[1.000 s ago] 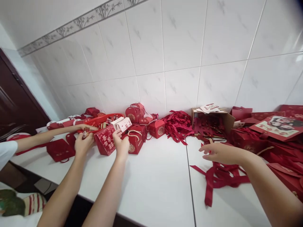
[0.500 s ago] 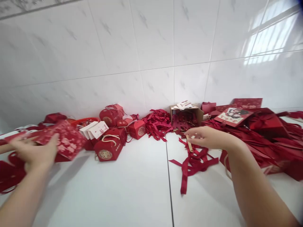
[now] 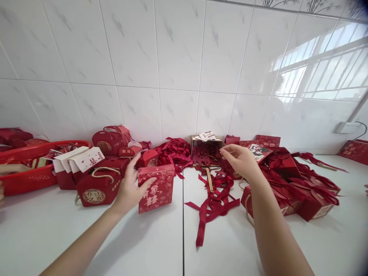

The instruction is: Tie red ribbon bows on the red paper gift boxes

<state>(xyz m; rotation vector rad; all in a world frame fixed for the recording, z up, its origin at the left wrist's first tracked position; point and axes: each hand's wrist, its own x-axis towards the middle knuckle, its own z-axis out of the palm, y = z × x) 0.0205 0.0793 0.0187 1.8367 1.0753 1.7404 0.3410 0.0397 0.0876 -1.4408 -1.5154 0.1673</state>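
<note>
My left hand (image 3: 130, 188) grips a red gift box (image 3: 156, 188) with white characters, holding it upright on the white counter (image 3: 161, 245) near the middle. My right hand (image 3: 240, 159) hovers over a heap of red ribbons (image 3: 214, 201), its fingers curled and pinched together; I cannot make out anything in them. A wooden stick (image 3: 210, 179) lies among the ribbons just below that hand.
Finished red boxes with rope handles (image 3: 97, 188) and white-lidded boxes (image 3: 83, 159) stand at the left beside a red basket (image 3: 27, 178). An open cardboard carton (image 3: 205, 147) sits against the tiled wall. Flat red boxes (image 3: 299, 191) are piled at the right. Another person's forearm (image 3: 11, 168) shows at the far left.
The view has swung right. My left hand carried the red gift box from the left to the counter's middle. My right hand rose a little above the ribbons.
</note>
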